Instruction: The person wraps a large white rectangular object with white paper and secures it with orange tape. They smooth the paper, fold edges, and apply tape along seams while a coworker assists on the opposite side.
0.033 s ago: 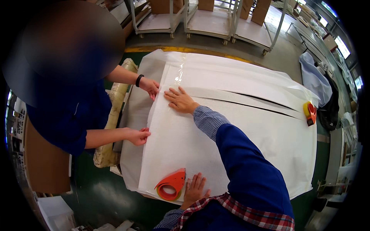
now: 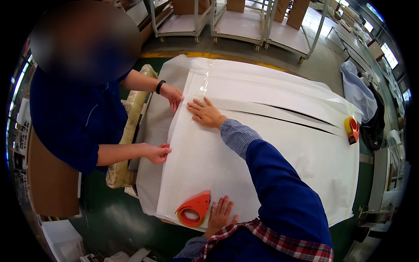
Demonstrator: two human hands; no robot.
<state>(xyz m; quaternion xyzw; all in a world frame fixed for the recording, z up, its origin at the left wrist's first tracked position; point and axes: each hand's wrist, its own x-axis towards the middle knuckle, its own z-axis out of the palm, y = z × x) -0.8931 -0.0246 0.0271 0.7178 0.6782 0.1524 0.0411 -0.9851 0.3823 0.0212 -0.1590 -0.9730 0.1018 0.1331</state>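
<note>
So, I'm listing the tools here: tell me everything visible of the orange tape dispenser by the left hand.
The tape dispenser is orange and plastic-looking, with an angular body and a rounded end around a ring-shaped opening; a yellowish edge shows along the ring. It lies on its side on the white sheet, near the sheet's near-left corner. The left hand rests just right of it, not gripping it; whether a fingertip touches it is unclear.

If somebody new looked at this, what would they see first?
Probably the big white sheeting filling the middle, with the person's right hand flat near its upper left. Then the bright orange tape dispenser at its lower left, beside the left hand, and a second dispenser near its right edge.
</note>
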